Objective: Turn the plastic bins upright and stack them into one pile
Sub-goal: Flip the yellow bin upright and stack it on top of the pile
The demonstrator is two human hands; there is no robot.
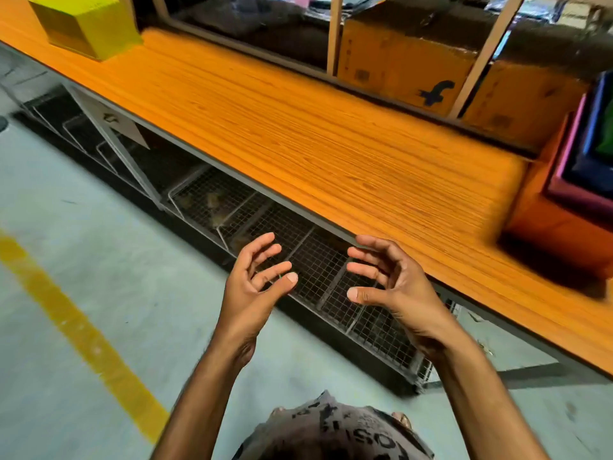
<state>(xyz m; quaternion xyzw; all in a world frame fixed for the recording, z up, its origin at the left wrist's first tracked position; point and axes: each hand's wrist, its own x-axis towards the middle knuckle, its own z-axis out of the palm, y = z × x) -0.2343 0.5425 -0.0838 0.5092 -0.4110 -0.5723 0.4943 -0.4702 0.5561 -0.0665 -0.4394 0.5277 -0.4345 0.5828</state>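
A yellow plastic bin lies upside down at the far left of the orange table. At the right edge a pile of nested bins stands on the table: an orange bin outermost, then a pink bin, a blue bin and a bit of green inside. My left hand and my right hand hover side by side in front of the table's near edge, palms facing each other, fingers spread and curled, holding nothing. The picture is smeared by motion.
Wire-mesh baskets sit on a low rack under the table. Cardboard boxes stand behind wooden posts at the back. The grey floor carries a yellow line. A dark printed shirt shows at the bottom.
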